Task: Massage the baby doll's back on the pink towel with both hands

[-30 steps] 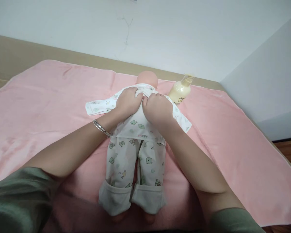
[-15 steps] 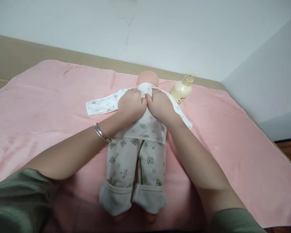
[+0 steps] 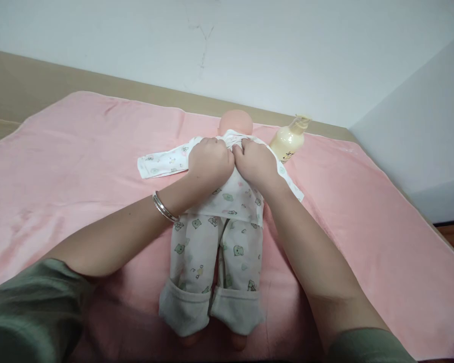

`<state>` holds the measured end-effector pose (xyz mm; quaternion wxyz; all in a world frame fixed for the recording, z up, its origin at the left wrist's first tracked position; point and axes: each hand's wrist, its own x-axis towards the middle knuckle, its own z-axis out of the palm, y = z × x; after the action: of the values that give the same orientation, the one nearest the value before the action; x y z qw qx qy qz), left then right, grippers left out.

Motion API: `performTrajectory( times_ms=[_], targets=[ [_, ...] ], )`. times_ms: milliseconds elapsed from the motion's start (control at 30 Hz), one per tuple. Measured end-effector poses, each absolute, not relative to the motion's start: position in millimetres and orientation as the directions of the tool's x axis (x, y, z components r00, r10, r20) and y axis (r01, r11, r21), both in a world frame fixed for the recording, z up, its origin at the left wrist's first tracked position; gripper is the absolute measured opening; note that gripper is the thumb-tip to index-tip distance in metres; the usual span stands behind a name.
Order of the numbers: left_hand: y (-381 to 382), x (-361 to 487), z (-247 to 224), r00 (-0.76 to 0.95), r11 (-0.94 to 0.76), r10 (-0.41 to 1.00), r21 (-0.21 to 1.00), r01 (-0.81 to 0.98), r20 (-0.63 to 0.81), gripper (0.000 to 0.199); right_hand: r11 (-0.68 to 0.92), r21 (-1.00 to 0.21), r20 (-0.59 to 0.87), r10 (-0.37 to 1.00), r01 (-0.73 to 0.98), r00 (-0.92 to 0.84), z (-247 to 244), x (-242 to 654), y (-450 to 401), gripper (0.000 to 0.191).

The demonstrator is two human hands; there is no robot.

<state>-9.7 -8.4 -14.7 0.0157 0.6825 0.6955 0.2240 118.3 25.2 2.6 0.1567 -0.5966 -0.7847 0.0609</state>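
Note:
A baby doll [image 3: 236,121] lies stretched out with its head at the far end. It wears a white printed baby shirt [image 3: 236,197] and matching trousers [image 3: 196,252] with turned-up cuffs. Both sleeves lie out to the sides. My left hand [image 3: 211,161] is closed on the upper front of the shirt, fingertips hidden. Right beside it my right hand [image 3: 258,165] pinches the shirt's cloth, its thumb close to the left hand. Below the collar the cloth is bunched between the hands. The doll's feet show a little under the cuffs.
A pink blanket [image 3: 98,136] spreads beneath the doll. A cream-coloured pump bottle [image 3: 288,139] stands near the doll's head, to the right. Behind the blanket runs a tan ledge [image 3: 136,91] along a white wall [image 3: 280,55].
The hands keep their hold on the shirt and have shifted only slightly, the left one turning a little more fist-like. The whole view has moved a bit.

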Motion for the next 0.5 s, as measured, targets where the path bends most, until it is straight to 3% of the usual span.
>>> performTrajectory(
  times_ms=[167, 400, 500],
  targets=[
    [-10.7, -4.3, -23.7, 0.04, -0.184, 0.921, 0.342, 0.921, 0.388, 0.033, 0.336, -0.28, 0.202, 0.937, 0.899, -0.287, -1.2, 125.5, 35.8, 0.044],
    [14.2, -30.6, -15.4, -0.01, -0.103, 0.98, 0.546, 0.831, 0.201, 0.044, 0.282, -0.178, 0.095, 0.959, 0.943, -0.269, 23.8, 106.7, -7.1, 0.044],
    [18.7, -36.1, -15.4, -0.028, -0.092, 0.98, 0.572, 0.815, 0.198, 0.047, 0.307, -0.178, 0.07, 0.952, 0.935, -0.299, 26.5, 104.2, -14.9, 0.045]
  ],
)
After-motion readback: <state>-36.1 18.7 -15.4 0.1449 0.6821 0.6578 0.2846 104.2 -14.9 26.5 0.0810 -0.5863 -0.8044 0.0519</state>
